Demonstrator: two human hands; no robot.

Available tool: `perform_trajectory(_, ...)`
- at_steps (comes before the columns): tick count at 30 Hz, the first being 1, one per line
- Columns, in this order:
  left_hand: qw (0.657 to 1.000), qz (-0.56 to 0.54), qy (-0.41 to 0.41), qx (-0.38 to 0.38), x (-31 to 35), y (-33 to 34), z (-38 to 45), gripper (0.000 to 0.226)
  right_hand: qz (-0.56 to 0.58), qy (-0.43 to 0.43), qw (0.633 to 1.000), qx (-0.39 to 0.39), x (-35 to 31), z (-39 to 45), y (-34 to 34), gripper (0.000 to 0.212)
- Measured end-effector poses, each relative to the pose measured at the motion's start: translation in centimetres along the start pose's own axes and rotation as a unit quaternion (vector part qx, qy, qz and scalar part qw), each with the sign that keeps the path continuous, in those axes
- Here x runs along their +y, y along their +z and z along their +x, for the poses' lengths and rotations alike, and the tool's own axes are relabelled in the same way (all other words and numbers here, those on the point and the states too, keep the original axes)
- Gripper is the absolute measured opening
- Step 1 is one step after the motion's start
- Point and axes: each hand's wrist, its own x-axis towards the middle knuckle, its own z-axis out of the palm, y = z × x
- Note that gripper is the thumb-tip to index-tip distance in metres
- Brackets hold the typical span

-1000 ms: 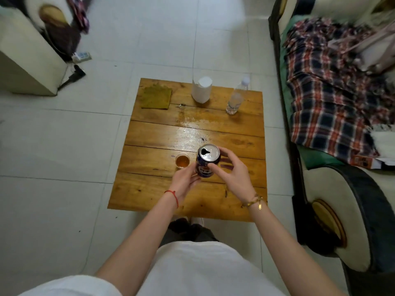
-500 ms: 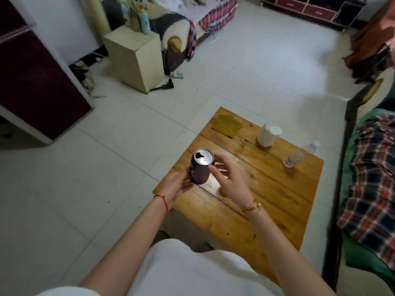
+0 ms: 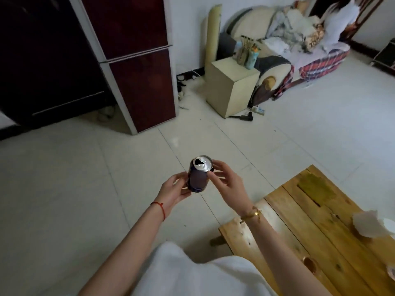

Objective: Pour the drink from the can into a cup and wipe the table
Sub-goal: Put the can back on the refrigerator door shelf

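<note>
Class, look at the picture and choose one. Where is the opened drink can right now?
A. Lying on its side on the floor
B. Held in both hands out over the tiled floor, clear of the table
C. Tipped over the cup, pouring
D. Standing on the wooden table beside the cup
B: the can sits upright between the left hand and right hand, over the floor tiles, left of the wooden table.

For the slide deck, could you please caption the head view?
Both hands, left hand and right hand, hold an opened can upright over the tiled floor, left of the wooden table.
</note>
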Motion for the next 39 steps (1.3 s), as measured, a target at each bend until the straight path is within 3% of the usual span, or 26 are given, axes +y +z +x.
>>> perform_trajectory(5,0.999,0.0,0.04,0.037,6.8,-8.2,2.3,0.015,0.021,-0.031,0.998,-0.044,-4.0,8.3,7.3,0.033)
perform_trajectory(13,0.989,0.059,0.11,0.081,12.9,-16.9,6.8,0.022,0.024,-0.059,0.993,-0.1,-7.8,18.8,15.2,0.033)
perform_trajectory(16,0.98,0.11,0.144,0.085,14.4,-19.5,8.9,0.039,0.025,-0.062,0.99,-0.12,-8.3,22.7,17.4,0.034)
perform_trajectory(19,0.967,0.176,0.154,0.101,16.3,-21.5,11.7,0.057,0.028,-0.069,0.986,-0.148,-8.6,27.1,19.4,0.033)
perform_trajectory(26,0.945,0.197,0.167,0.203,22.9,-24.5,19.4,0.076,0.027,-0.089,0.975,-0.199,-9.9,39.0,23.3,0.036)
perform_trajectory(32,0.926,0.218,0.19,0.244,30.6,-26.6,25.5,0.064,0.019,-0.134,0.963,-0.234,-13.2,49.4,25.6,0.036)
perform_trajectory(39,0.911,0.228,0.205,0.276,36.6,-29.5,31.3,0.07,0.017,-0.15,0.952,-0.267,-15.6,58.7,28.0,0.037)
